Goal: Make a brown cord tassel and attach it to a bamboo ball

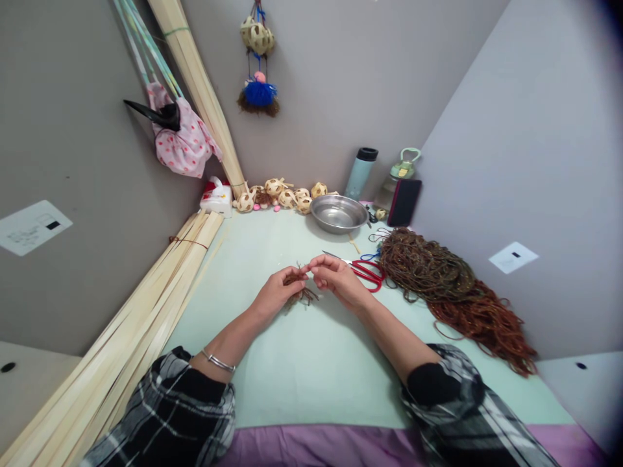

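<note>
My left hand [278, 293] is closed around a small bundle of brown cord [304, 296], whose loose ends stick out below and above the fingers. Thumb and fingers of my right hand [339, 279] are pinched together at the top of that bundle, meeting the left fingertips. What lies in the right pinch is too small to make out clearly. Just beyond the right hand lies a pair of red-handled scissors [368, 275], its blades partly hidden by the hand.
Brown and rust cord [428, 266] is heaped on the right. A metal bowl [339, 214], woven balls [287, 198], a blue flask [361, 175], a bottle [389, 188] and a phone [405, 202] line the back. Pale flat strips [146, 292] lie along the left.
</note>
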Available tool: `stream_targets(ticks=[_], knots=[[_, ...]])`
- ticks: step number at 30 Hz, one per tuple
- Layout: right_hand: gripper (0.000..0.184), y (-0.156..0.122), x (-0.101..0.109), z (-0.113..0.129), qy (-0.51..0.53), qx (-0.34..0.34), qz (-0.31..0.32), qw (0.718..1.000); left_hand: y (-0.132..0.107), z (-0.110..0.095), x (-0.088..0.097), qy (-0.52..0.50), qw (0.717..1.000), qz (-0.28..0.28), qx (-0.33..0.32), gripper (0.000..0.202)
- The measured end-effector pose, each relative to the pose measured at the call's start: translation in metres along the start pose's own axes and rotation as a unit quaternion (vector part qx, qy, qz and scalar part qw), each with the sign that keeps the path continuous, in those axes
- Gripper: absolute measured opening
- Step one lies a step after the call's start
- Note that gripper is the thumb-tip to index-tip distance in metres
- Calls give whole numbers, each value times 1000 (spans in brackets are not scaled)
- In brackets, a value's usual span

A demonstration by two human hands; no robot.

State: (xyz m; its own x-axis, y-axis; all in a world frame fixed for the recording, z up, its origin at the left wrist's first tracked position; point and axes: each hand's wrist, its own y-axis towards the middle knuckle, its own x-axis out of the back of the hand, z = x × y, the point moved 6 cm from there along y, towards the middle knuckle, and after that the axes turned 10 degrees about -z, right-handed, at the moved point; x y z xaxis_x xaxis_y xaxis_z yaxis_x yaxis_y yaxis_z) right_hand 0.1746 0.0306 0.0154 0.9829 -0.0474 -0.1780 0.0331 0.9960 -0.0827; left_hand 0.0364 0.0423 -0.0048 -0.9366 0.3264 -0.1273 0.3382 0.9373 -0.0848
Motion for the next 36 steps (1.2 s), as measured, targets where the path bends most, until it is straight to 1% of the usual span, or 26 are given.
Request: stream_targets(ticks=[2, 5, 7, 9, 13, 15, 18, 22, 25, 28, 31, 33, 34, 36], knots=[[24, 2, 2, 1, -9, 14, -13, 1000, 1, 1, 1, -5, 1000, -6, 5, 19], [25, 4, 6, -1, -49, 34, -37, 998, 2, 2, 3, -33, 999, -17, 14, 20], [27, 4, 6, -2, -87, 45, -36, 995, 2, 2, 4, -52, 998, -28, 20, 22], [29, 2, 1, -2, -129, 50, -13, 990, 2, 2, 6, -63, 997, -40, 23, 25], [29, -6, -13, -4, -184, 37, 72, 980, 1, 1, 6, -72, 996, -48, 24, 30], [25, -7, -15, -4, -190, 41, 76, 978, 1, 2, 6, -69, 996, -51, 28, 32], [21, -4, -11, -3, -181, 64, 45, 980, 1, 3, 6, -59, 996, -52, 37, 35], [22, 0, -6, -3, -164, 76, 20, 983, -1, 2, 5, -52, 997, -46, 35, 33], [22, 1, -4, -3, -157, 72, 16, 985, -1, 1, 5, -61, 996, -47, 36, 30], [22, -1, -7, -6, -162, 59, 38, 984, 1, 0, 8, -75, 995, -62, 34, 29], [22, -6, -15, -10, -171, 37, 101, 979, 2, 1, 11, -95, 992, -81, 34, 28], [24, -8, -19, -11, -176, 30, 126, 976, 3, 2, 12, -101, 991, -84, 32, 27], [26, -8, -19, -11, -178, 33, 122, 976, 3, 2, 12, -100, 991, -83, 29, 27], [32, -6, -15, -8, -181, 47, 92, 978, 3, 2, 11, -90, 993, -78, 23, 26]])
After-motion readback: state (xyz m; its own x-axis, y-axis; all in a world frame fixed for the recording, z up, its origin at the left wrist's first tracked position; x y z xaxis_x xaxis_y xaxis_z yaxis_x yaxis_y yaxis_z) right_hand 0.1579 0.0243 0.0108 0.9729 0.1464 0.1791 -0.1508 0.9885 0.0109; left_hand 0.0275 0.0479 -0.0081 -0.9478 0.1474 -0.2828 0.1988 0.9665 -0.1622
